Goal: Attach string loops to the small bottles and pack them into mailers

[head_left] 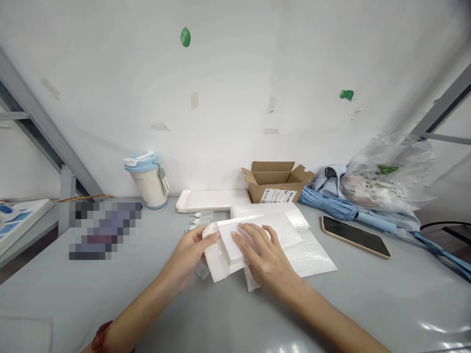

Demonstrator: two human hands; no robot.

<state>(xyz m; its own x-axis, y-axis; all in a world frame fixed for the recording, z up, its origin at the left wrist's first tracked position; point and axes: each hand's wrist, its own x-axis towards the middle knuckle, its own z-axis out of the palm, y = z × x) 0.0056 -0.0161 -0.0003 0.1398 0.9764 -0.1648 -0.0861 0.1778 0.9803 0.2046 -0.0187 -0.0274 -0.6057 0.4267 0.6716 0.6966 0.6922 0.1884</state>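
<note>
My left hand [191,250] pinches the left end of a white bubble mailer [220,260], thumb on top. My right hand [267,255] lies over the mailer's middle, fingers stretched out and slightly spread on its surface. A straight raised edge shows between the two hands; whether something is inside I cannot tell. More white bubble mailers [312,255] lie on the table under and behind my right hand. Small clear plastic pieces [199,219] lie just behind my left hand, partly hidden by it.
Along the wall stand a cream tumbler with a blue lid [149,181], a stack of white envelopes [215,198] and an open cardboard box [274,184]. To the right lie a phone [355,236], a folded blue umbrella [331,203] and a clear plastic bag [386,176]. A blurred-out item [110,230] lies left.
</note>
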